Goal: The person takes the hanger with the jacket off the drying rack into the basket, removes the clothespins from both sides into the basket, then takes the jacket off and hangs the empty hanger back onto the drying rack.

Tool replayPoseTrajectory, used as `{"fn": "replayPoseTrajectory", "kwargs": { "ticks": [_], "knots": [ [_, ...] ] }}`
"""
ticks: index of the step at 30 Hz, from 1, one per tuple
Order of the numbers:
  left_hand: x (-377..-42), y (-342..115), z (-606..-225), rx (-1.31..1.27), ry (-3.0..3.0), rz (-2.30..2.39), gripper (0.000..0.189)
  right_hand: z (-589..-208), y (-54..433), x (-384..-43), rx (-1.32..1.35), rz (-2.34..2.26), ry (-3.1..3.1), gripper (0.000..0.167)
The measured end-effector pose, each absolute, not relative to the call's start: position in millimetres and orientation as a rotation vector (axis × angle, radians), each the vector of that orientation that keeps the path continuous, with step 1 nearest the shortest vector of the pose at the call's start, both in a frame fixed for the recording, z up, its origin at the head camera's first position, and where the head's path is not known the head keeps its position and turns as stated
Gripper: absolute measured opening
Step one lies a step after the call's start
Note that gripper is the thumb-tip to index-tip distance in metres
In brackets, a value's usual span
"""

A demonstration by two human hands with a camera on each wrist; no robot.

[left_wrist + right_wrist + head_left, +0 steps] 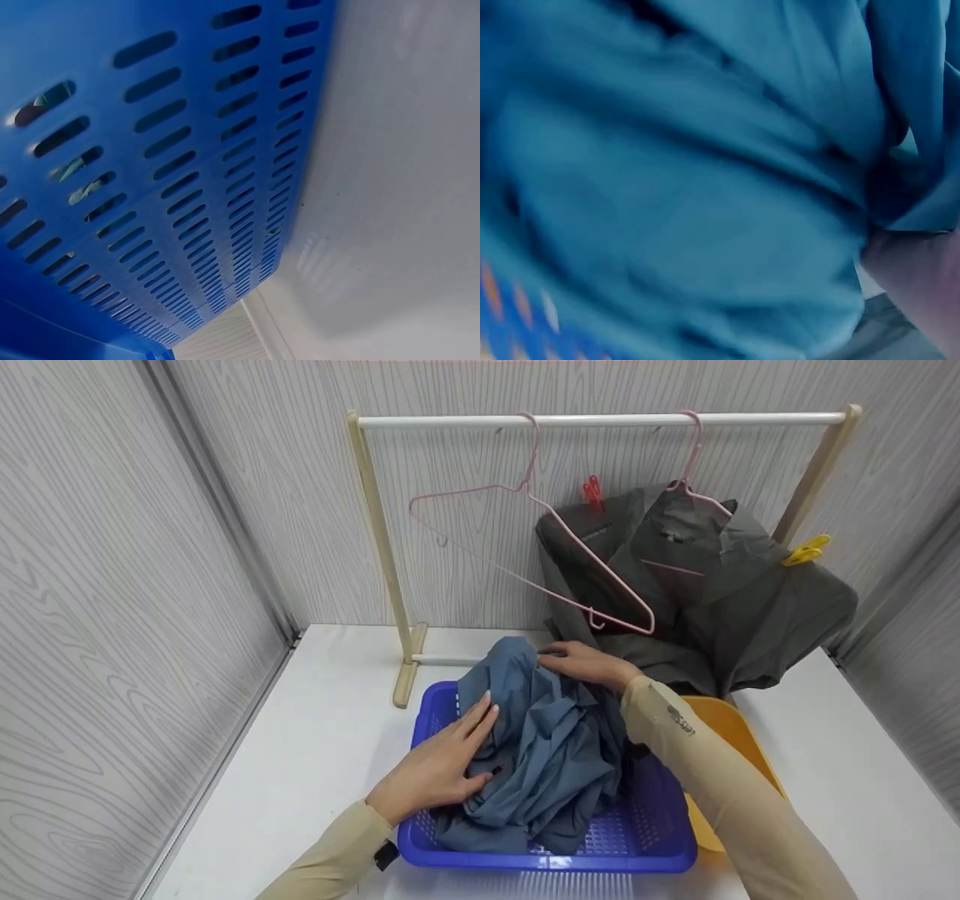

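A crumpled blue-grey garment lies heaped in the blue plastic basket. My left hand rests on its near left side, fingers extended and thumb apart, beside a small dark tag. At the top of the heap, my right hand grips a fold of the fabric; its fingertips are partly hidden by cloth. The right wrist view is filled by the blue garment, with part of the right hand at the edge. Only the slotted wall of the basket and the table show in the left wrist view.
A rack with a white rail stands behind the basket. A bare pink hanger hangs there beside a dark grey garment on another hanger, with red and yellow clothespins. An orange basket sits under my right forearm.
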State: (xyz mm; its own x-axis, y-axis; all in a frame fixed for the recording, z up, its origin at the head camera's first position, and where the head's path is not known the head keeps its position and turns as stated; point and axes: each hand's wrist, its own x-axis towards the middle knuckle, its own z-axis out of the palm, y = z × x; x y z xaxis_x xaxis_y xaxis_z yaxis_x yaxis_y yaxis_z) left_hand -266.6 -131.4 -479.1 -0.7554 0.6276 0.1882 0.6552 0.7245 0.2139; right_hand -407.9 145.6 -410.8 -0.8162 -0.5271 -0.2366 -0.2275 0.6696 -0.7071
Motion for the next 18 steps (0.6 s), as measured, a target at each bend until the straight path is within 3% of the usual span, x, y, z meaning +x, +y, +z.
{"fn": "replayPoseTrajectory", "kwargs": {
  "ticks": [7, 11, 14, 18],
  "knots": [
    [-269, -131, -478, -1.072, -2.8, -0.415, 0.092, -411, 140, -415, -0.443, -1.129, 2.343, 0.089],
    [-269, -131, -478, -1.082, -2.803, -0.437, 0.093, -417, 132, -415, -0.516, -0.95, 2.455, 0.084],
    [-268, -132, -478, -1.084, -2.801, -0.43, 0.094, -422, 127, -413, -0.595, -0.902, 2.521, 0.074],
    [-268, -133, -477, -1.097, -2.778, -0.362, 0.093, -429, 121, -408, -0.753, -0.913, 2.624, 0.044]
  ]
}}
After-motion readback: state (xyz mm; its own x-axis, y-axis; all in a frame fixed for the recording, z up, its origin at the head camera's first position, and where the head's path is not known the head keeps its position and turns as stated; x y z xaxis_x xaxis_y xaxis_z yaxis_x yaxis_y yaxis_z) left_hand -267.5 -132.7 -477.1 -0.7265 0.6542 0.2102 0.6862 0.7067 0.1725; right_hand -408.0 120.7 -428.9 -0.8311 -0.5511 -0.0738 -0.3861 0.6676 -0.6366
